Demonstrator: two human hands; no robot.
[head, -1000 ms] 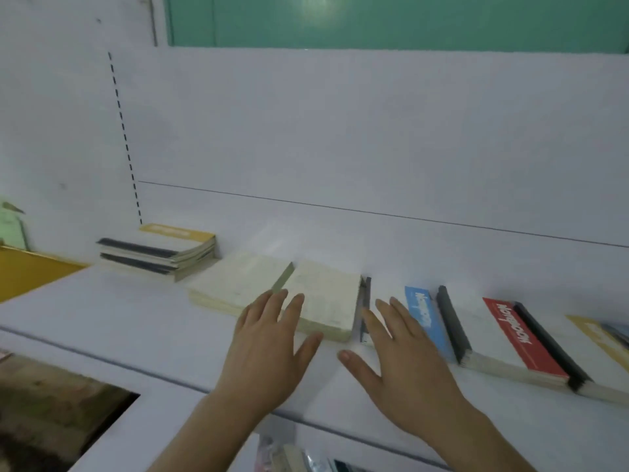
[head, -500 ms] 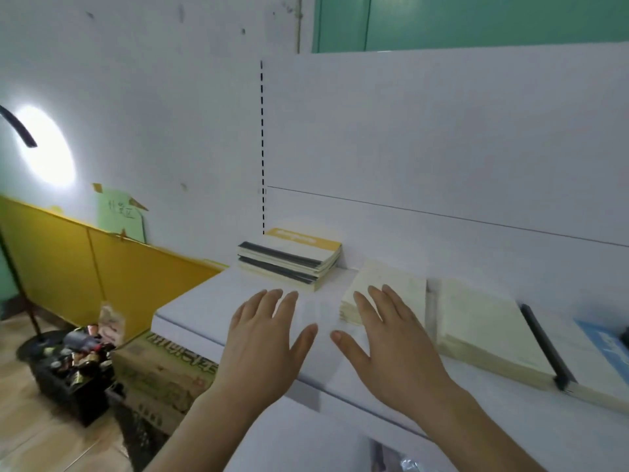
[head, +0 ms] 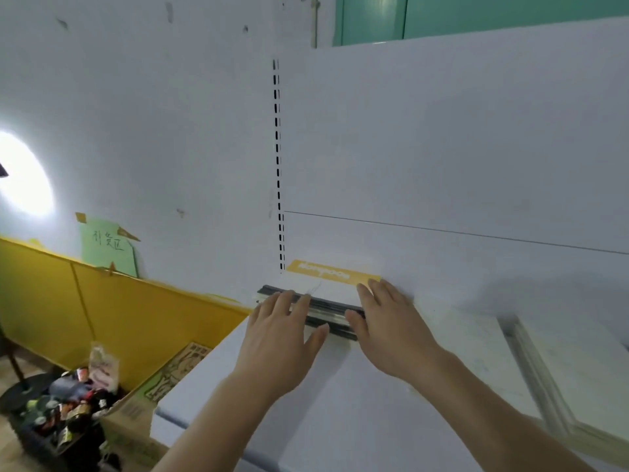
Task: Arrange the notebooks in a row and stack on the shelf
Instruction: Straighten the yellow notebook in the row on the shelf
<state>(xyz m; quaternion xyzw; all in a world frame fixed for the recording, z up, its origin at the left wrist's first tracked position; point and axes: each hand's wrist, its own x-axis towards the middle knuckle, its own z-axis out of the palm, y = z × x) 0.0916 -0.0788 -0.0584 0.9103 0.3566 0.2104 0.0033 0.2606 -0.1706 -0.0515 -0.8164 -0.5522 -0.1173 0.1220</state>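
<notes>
A small stack of notebooks [head: 335,287], its top cover white with a yellow band, lies at the back left corner of the white shelf [head: 265,396]. My left hand [head: 282,332] reaches its near left edge with straight fingers, fingertips at the dark spines. My right hand [head: 388,325] lies with straight fingers over the stack's right end. Neither hand holds anything. Pale cream notebooks [head: 476,356] lie flat in a row to the right, blurred.
The white back panel [head: 442,148] with a slotted upright rises behind the shelf. Left of the shelf stand a yellow board [head: 102,308], a cardboard box [head: 146,403] and a dark crate of small bottles [head: 58,413] on the floor.
The view has swung left along the shelf. Both hands moved from the cream notebooks to the stack at the left end and now touch it.
</notes>
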